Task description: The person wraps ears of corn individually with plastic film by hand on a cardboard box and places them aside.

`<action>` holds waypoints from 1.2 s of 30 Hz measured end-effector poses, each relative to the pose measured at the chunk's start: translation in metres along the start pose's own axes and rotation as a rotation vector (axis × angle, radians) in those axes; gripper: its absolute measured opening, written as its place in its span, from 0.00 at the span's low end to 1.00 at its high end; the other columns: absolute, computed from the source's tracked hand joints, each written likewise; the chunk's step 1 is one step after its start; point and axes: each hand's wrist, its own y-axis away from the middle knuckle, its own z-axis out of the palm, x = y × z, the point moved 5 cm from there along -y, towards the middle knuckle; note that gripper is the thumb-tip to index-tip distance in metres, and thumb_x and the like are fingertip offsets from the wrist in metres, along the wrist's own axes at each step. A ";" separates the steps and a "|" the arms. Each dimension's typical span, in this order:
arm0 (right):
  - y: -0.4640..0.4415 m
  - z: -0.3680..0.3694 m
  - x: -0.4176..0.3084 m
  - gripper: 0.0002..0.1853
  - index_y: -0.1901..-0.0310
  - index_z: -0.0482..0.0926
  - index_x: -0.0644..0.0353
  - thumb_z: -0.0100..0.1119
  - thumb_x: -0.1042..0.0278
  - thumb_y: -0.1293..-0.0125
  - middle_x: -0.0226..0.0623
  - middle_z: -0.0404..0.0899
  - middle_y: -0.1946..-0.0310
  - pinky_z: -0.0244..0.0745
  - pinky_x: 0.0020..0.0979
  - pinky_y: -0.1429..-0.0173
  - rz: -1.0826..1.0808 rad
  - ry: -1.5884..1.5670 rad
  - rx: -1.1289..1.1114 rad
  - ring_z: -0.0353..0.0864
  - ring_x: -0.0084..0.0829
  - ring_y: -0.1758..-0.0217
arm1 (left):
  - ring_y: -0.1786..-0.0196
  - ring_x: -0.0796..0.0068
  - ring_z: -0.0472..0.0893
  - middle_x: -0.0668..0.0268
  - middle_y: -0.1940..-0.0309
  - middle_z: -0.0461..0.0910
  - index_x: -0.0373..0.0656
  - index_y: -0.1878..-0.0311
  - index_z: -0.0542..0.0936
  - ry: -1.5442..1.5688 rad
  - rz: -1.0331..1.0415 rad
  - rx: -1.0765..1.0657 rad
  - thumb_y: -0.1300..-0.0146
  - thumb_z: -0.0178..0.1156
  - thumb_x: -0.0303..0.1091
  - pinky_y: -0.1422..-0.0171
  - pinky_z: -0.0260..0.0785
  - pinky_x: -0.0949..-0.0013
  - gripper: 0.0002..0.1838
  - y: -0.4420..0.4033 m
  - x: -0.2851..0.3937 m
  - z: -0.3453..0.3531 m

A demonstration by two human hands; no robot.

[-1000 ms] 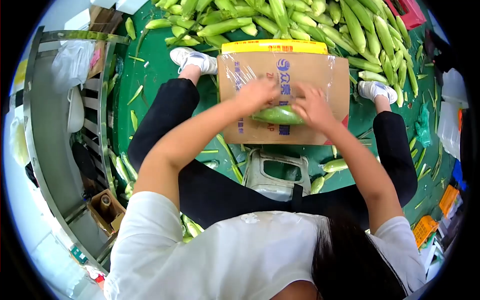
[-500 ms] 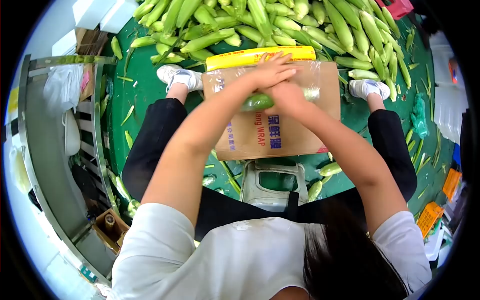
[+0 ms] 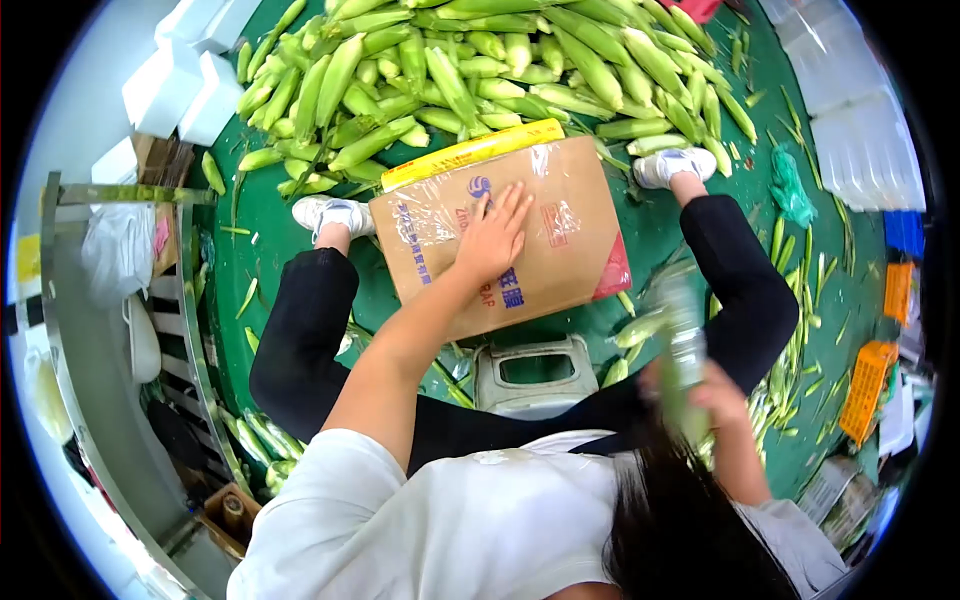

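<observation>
Wrapped corn (image 3: 683, 345) has moved from the central box (image 3: 555, 245) to lower right, held in the right hand (image 3: 716, 398); the left hand (image 3: 492, 236), fingers spread, touches the box.

We saw a smooth green floor (image 3: 275, 212) under bright light, with a pale bluish-white wall (image 3: 90, 105) at the left, a grey metal slatted frame (image 3: 196, 335) standing beside it, and translucent white plastic bins (image 3: 862, 150) along the right edge.
</observation>
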 end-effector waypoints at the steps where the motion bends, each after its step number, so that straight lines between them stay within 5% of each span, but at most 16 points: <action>1: 0.029 -0.025 -0.006 0.53 0.41 0.74 0.72 0.68 0.27 0.55 0.50 0.77 0.42 0.72 0.36 0.40 -0.135 0.120 0.231 0.78 0.38 0.42 | 0.18 0.57 0.53 0.57 0.18 0.51 0.39 0.22 0.59 -0.052 0.069 -0.089 0.31 0.55 0.43 0.17 0.43 0.45 0.38 0.014 0.017 0.000; 3: 0.068 -0.032 -0.033 0.59 0.32 0.68 0.69 0.67 0.25 0.56 0.49 0.65 0.28 0.65 0.37 0.32 -0.370 0.216 0.554 0.72 0.39 0.34 | 0.17 0.54 0.49 0.53 0.18 0.47 0.38 0.20 0.54 0.143 -0.100 -0.095 0.31 0.55 0.45 0.16 0.41 0.46 0.41 0.030 0.036 0.011; 6: 0.054 -0.029 -0.026 0.56 0.31 0.67 0.67 0.71 0.32 0.54 0.52 0.72 0.34 0.70 0.45 0.31 -0.676 -0.028 0.615 0.77 0.42 0.38 | 0.16 0.51 0.43 0.49 0.17 0.42 0.38 0.19 0.47 0.555 -0.142 0.033 0.30 0.55 0.49 0.16 0.37 0.48 0.46 0.033 0.096 -0.017; 10: -0.038 0.036 -0.008 0.38 0.41 0.72 0.67 0.72 0.46 0.45 0.46 0.83 0.60 0.84 0.41 0.50 -0.308 -0.354 -0.155 0.86 0.43 0.57 | 0.17 0.51 0.48 0.47 0.19 0.49 0.37 0.20 0.54 1.076 -0.072 0.245 0.26 0.53 0.54 0.16 0.41 0.53 0.42 0.041 0.166 -0.138; 13: -0.089 0.120 0.019 0.32 0.40 0.72 0.67 0.68 0.52 0.36 0.47 0.83 0.56 0.84 0.37 0.51 0.092 -0.099 -0.648 0.86 0.38 0.57 | 0.29 0.58 0.72 0.49 0.29 0.70 0.35 0.36 0.78 1.697 -0.453 -0.070 0.24 0.49 0.53 0.25 0.62 0.56 0.30 0.095 0.161 -0.174; 17: -0.094 0.207 0.026 0.33 0.32 0.69 0.64 0.60 0.47 0.29 0.48 0.80 0.39 0.82 0.34 0.47 0.403 0.021 -1.219 0.85 0.30 0.54 | 0.46 0.43 0.82 0.53 0.58 0.82 0.39 0.61 0.77 1.818 -0.918 0.590 0.31 0.51 0.66 0.36 0.72 0.40 0.32 0.213 0.153 -0.210; 21: -0.094 0.235 0.072 0.29 0.41 0.81 0.59 0.53 0.39 0.26 0.32 0.83 0.63 0.76 0.24 0.68 0.483 0.529 -1.547 0.80 0.20 0.67 | 0.67 0.71 0.82 0.69 0.71 0.79 0.44 0.53 0.78 1.561 -0.827 1.660 0.31 0.56 0.52 0.51 0.79 0.55 0.19 0.416 0.106 -0.304; 24: -0.129 0.197 0.081 0.26 0.41 0.83 0.56 0.53 0.43 0.25 0.32 0.86 0.58 0.75 0.23 0.69 0.483 0.622 -1.232 0.78 0.21 0.72 | 0.49 0.70 0.82 0.68 0.53 0.82 0.46 0.35 0.70 0.722 -1.142 1.738 0.31 0.60 0.49 0.40 0.77 0.57 0.27 0.605 0.147 -0.385; 27: -0.202 0.128 0.039 0.19 0.44 0.83 0.56 0.62 0.55 0.30 0.33 0.87 0.58 0.80 0.30 0.60 0.127 0.891 -0.350 0.81 0.22 0.65 | 0.64 0.74 0.77 0.68 0.65 0.79 0.43 0.55 0.81 0.346 -1.553 1.489 0.35 0.66 0.38 0.60 0.69 0.65 0.11 0.762 0.188 -0.406; 28: -0.260 0.084 0.048 0.15 0.47 0.82 0.59 0.62 0.60 0.29 0.33 0.86 0.60 0.80 0.29 0.64 -0.506 0.850 -0.057 0.81 0.20 0.69 | 0.57 0.65 0.81 0.61 0.60 0.83 0.40 0.53 0.80 0.240 -1.842 0.827 0.41 0.71 0.40 0.51 0.74 0.58 0.18 0.866 0.187 -0.395; 29: -0.283 0.065 0.013 0.13 0.48 0.81 0.59 0.62 0.63 0.29 0.32 0.85 0.60 0.78 0.28 0.63 -0.690 0.542 0.037 0.81 0.22 0.68 | 0.55 0.59 0.83 0.55 0.57 0.84 0.36 0.49 0.80 -0.314 -2.165 0.268 0.47 0.70 0.36 0.48 0.74 0.53 0.23 0.891 0.196 -0.379; 30: -0.267 0.064 -0.048 0.12 0.48 0.81 0.60 0.61 0.66 0.30 0.31 0.84 0.61 0.78 0.29 0.56 -0.326 0.338 0.157 0.81 0.25 0.63 | 0.49 0.55 0.81 0.52 0.50 0.82 0.38 0.42 0.77 -0.300 -2.146 -0.199 0.46 0.69 0.38 0.43 0.72 0.53 0.28 0.902 0.211 -0.362; 32: -0.339 0.013 -0.082 0.16 0.47 0.81 0.62 0.62 0.65 0.33 0.36 0.85 0.58 0.78 0.31 0.50 -0.563 0.418 0.333 0.83 0.30 0.59 | 0.40 0.50 0.79 0.49 0.40 0.79 0.41 0.34 0.74 -0.328 -2.000 -0.501 0.45 0.69 0.42 0.36 0.70 0.53 0.34 0.897 0.191 -0.355; 34: -0.411 -0.019 -0.110 0.21 0.44 0.79 0.63 0.64 0.60 0.36 0.43 0.85 0.54 0.77 0.33 0.46 -0.573 0.677 0.458 0.85 0.36 0.54 | 0.37 0.48 0.77 0.48 0.37 0.77 0.42 0.33 0.74 -0.390 -1.867 -0.160 0.45 0.71 0.44 0.35 0.70 0.54 0.37 0.878 0.133 -0.334; 35: -0.441 -0.024 -0.117 0.24 0.43 0.79 0.63 0.65 0.57 0.37 0.48 0.85 0.51 0.77 0.35 0.43 -0.507 0.796 0.489 0.85 0.41 0.50 | 0.38 0.48 0.78 0.48 0.39 0.78 0.38 0.35 0.75 -0.334 -2.205 -0.035 0.40 0.69 0.39 0.35 0.70 0.52 0.31 0.863 0.095 -0.327; 36: -0.476 -0.026 -0.124 0.27 0.42 0.78 0.64 0.65 0.54 0.37 0.51 0.84 0.49 0.76 0.39 0.41 -0.517 0.882 0.550 0.84 0.45 0.47 | 0.41 0.49 0.79 0.49 0.43 0.79 0.35 0.38 0.77 -0.423 -1.860 0.380 0.35 0.64 0.33 0.36 0.69 0.52 0.23 0.797 0.056 -0.319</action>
